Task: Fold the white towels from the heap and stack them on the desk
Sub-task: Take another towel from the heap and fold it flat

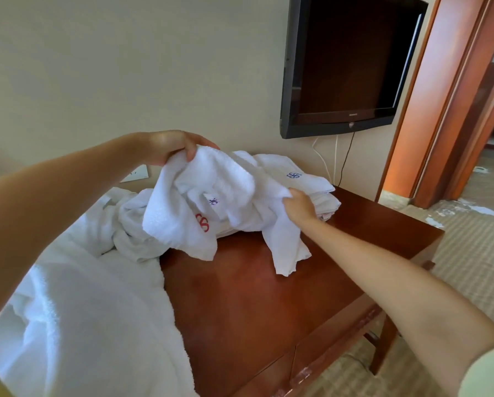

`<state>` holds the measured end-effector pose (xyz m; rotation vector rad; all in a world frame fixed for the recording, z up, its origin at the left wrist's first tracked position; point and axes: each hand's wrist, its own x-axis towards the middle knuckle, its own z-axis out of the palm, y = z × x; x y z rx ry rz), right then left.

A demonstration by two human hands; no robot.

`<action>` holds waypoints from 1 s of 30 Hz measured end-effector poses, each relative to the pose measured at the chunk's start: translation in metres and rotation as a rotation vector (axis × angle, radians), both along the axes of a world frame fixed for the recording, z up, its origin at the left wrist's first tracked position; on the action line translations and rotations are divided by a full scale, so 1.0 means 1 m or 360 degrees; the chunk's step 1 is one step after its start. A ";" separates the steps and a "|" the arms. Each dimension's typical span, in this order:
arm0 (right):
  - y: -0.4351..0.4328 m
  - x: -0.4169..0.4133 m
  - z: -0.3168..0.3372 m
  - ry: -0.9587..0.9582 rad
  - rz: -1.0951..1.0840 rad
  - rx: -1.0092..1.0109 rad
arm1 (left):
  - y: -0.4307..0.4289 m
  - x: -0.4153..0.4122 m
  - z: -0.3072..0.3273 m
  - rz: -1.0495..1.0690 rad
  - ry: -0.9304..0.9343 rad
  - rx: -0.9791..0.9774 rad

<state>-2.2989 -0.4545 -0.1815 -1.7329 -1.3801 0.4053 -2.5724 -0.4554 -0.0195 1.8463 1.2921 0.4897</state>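
Nearest to you, on the left, lies the heap of white towels (77,310), loose and wrinkled; it covers the left part of the desk (254,305) and hangs over its near edge. The bare brown top of the desk is to the right of the heap.

Above the middle of the desk you hold one towel (211,193) with both hands. Your right hand (298,206) is closed around the right edge of this towel, the fingers curled into the cloth. Your left hand (168,146) is higher and further left; its thumb and curled fingers pinch the top corner. The towel hangs crumpled between the two hands, not spread flat. It shows a red mark and a small blue mark. One long end drops below your right hand to the desk top; I cannot tell if it rests there.

Just behind the held towel, at the far side of the desk, is the stack of folded towels (306,181), with a blue emblem on the top one. The held towel hides its left part.

Further away, a dark television (346,61) is fixed on the wall, and cables (343,161) hang under it. On the far right is a wooden door frame (440,116).
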 end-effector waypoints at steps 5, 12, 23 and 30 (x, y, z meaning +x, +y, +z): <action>-0.021 0.063 0.057 0.0483 -0.0107 0.0030 | 0.004 0.003 -0.016 0.0031 0.0258 0.0036; -0.036 0.126 0.083 0.0081 -0.0019 -0.0499 | 0.010 0.033 -0.039 -0.0309 0.0446 -0.0390; -0.004 0.121 -0.030 -0.0635 0.0178 -0.0801 | 0.046 0.048 -0.162 -0.0559 0.1644 0.0166; -0.018 0.171 -0.028 -0.0203 -0.0121 -0.1042 | 0.052 0.062 -0.153 -0.0505 0.1425 0.0125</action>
